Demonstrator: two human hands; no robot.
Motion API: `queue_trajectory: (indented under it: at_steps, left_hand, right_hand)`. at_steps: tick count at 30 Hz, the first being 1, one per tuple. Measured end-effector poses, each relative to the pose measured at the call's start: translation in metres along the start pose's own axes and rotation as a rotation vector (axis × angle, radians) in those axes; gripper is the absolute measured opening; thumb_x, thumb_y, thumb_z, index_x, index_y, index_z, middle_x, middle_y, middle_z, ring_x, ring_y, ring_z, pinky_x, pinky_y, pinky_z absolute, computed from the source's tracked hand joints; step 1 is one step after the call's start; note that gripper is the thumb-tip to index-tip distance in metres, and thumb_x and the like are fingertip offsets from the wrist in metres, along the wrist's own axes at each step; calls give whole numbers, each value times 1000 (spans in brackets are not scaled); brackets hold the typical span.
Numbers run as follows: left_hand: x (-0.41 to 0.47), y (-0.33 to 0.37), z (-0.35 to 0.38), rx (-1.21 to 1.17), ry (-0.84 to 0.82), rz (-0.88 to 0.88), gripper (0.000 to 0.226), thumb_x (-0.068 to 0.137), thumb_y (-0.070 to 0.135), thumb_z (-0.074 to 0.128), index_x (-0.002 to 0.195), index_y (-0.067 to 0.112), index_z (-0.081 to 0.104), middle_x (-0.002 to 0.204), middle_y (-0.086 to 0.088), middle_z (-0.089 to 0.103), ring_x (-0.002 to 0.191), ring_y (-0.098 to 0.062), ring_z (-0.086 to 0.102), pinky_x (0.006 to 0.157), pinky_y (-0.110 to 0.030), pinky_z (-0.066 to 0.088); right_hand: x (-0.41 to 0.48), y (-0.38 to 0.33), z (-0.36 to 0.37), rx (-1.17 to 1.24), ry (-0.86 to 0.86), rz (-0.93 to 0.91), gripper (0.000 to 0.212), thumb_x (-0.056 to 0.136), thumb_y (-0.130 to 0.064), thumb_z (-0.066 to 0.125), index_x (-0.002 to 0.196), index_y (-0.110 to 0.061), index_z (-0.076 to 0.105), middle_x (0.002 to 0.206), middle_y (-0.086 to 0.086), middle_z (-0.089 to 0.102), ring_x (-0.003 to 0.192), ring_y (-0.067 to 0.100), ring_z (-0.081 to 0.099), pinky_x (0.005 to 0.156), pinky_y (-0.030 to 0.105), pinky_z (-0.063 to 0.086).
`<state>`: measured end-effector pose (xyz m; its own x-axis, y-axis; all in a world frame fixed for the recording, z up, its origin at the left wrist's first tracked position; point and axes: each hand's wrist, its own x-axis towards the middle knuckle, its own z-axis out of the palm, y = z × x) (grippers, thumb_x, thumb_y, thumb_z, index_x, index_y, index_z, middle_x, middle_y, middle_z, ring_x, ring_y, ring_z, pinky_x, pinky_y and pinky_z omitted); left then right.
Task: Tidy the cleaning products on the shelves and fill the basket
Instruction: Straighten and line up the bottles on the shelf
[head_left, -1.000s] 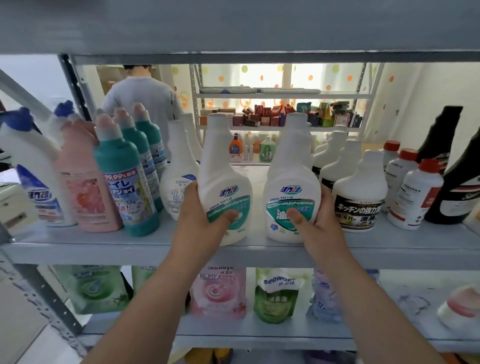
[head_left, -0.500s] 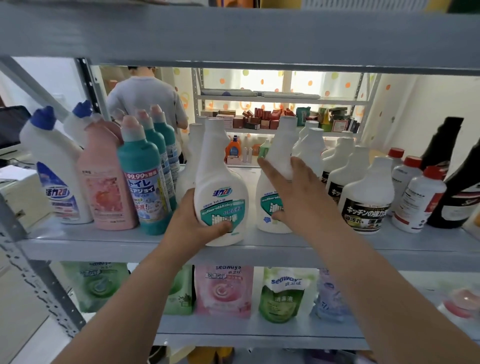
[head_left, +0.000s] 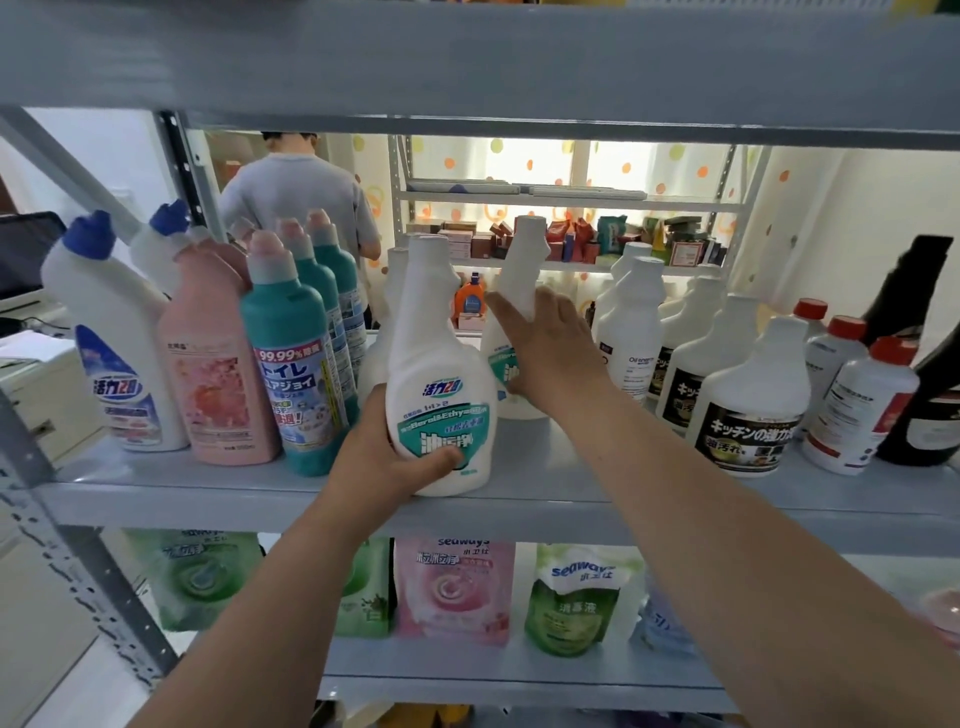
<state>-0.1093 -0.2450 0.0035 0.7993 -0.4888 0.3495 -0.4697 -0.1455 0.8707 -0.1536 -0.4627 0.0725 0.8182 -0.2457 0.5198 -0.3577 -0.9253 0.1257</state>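
- Grip on the front green-label bottle (head_left: 441, 395) came from the left hand (head_left: 395, 467). The thumb curled across the lower label and the other fingers were hidden round the far side. Clamping it low probably kept it from tipping while it was slid.
- That bottle stood upright inside those fingers, at the front edge of the grey shelf (head_left: 545, 501).
- The right hand (head_left: 550, 353) lay with fingers straight and spread, pressed flat on the shoulder of the rear green-label bottle (head_left: 522, 260). It pinched nothing, which suggested a push to line the 2 matching bottles into 1 file.
- The rear bottle stood under the right fingertips and beyond the left thumb, with its neck rising above them.
- Just left of the left knuckles, a teal toilet-cleaner bottle (head_left: 296, 374) headed a file of 3. A pink bottle (head_left: 218, 379) stood farther out.
- Right of the right wrist stood black-label kitchen cleaner bottles (head_left: 748, 410), likewise filed front to back, so sorting by kind seemed to be the aim.
- Below both forearms, refill pouches (head_left: 452, 592) sat on the lower shelf.
- No basket was in view, so filling it looked not yet begun.
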Motion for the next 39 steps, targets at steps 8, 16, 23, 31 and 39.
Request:
queue_trajectory:
  at_steps: [8, 16, 23, 31, 39]
  left_hand:
    - [-3, 2, 0, -2, 5, 9, 65, 72, 16, 91, 119, 35, 50, 105, 19, 71, 92, 9, 67, 70, -6, 51]
    - [-6, 6, 2, 20, 48, 3, 57, 72, 21, 91, 110, 38, 52, 100, 21, 70, 87, 12, 65, 69, -7, 49]
    - [-36, 18, 8, -54, 97, 14, 52, 79, 22, 85, 119, 28, 53, 103, 18, 67, 86, 11, 64, 65, -7, 49]
    - [-149, 30, 12, -295, -83, -70, 34, 89, 52, 47, 115, 32, 54, 107, 8, 66, 83, 8, 64, 64, -11, 49]
    - [-230, -9, -1, -399, -269, -354, 33, 100, 59, 40, 124, 45, 58, 104, 7, 76, 88, -13, 74, 71, -41, 63]
  right_hand:
    - [-23, -5, 5, 218, 4, 46, 99, 91, -25, 73, 161, -39, 4, 168, 17, 7, 156, 40, 10, 121, 53, 25]
    - [-136, -8, 32, 302, 41, -11, 39, 98, -34, 45, 115, -14, 74, 106, 7, 73, 95, 30, 67, 76, 37, 56]
    - [-177, -18, 23, 478, -101, 0, 45, 106, -39, 39, 142, -20, 58, 147, 2, 57, 138, 22, 50, 115, 36, 33]
    - [-238, -75, -48, 1699, -158, 452, 46, 89, -43, 67, 128, -21, 59, 118, -5, 75, 109, 18, 72, 86, 34, 60]
    - [-319, -117, -45, 1806, -216, 827, 47, 81, -30, 71, 124, -15, 61, 115, 4, 76, 105, 25, 74, 80, 39, 61]
